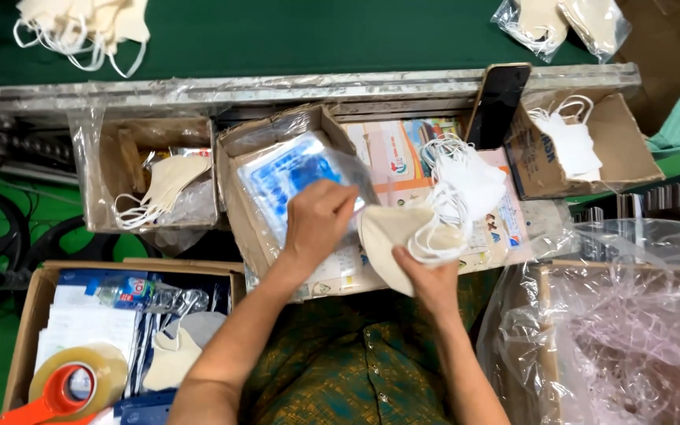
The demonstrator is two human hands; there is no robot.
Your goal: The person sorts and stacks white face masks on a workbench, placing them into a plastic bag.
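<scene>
Two hands at work over a cluttered packing station. Left hand is closed on a clear plastic pouch with blue print, pinching it at the top of a stack that sits in an open cardboard box. Right hand grips a folded cream face mask just beside the pouch, white ear loops trailing off its right side. Mask and pouch nearly touch; the mask is not yet inside (pouch mouth hidden by the fingers, so cannot tell if it is opened).

Judged progress: one mask in hand, unbagged. More loose white masks lie heaped just right of the hands, and others wait in a box at left and a box at right, so plenty looks left. Bagged masks lie on the green belt above, which suggests some are done.

Tape dispenser, orange, sits in a lower-left carton, untouched.
</scene>
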